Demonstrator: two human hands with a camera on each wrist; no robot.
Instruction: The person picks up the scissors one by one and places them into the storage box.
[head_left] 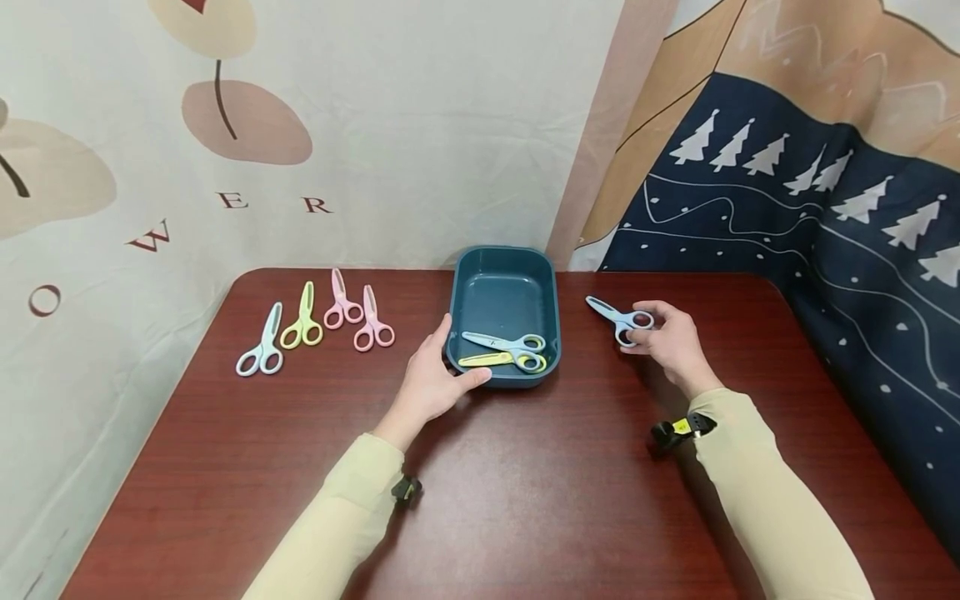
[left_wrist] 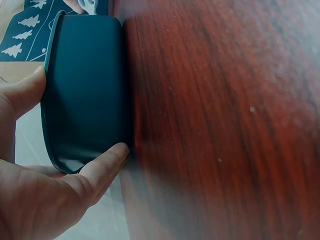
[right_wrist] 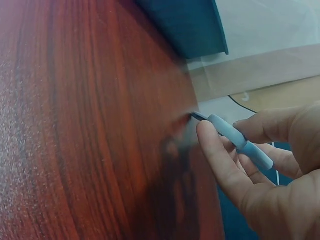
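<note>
My left hand (head_left: 429,377) holds the near left corner of a dark teal plastic bin (head_left: 504,260). In the left wrist view its thumb lies at the rim and a finger (left_wrist: 107,167) against the outer wall. Inside the bin lie blue scissors (head_left: 498,342) and yellow-green scissors (head_left: 483,360), partly overlapping. To the right of the bin, my right hand (head_left: 672,346) pinches another pair of blue scissors (head_left: 611,313) by the handle loops, blades pointing left toward the bin. The right wrist view shows these scissors (right_wrist: 232,134) edge-on between thumb and fingers, over a shadow on the table.
Left of the bin lie light blue scissors (head_left: 267,342), yellow-green scissors (head_left: 303,321), pink scissors (head_left: 341,304) and a second pink pair (head_left: 371,321). A reddish-brown wooden table (head_left: 525,483) carries everything. Printed cloth (head_left: 420,150) hangs behind its far edge.
</note>
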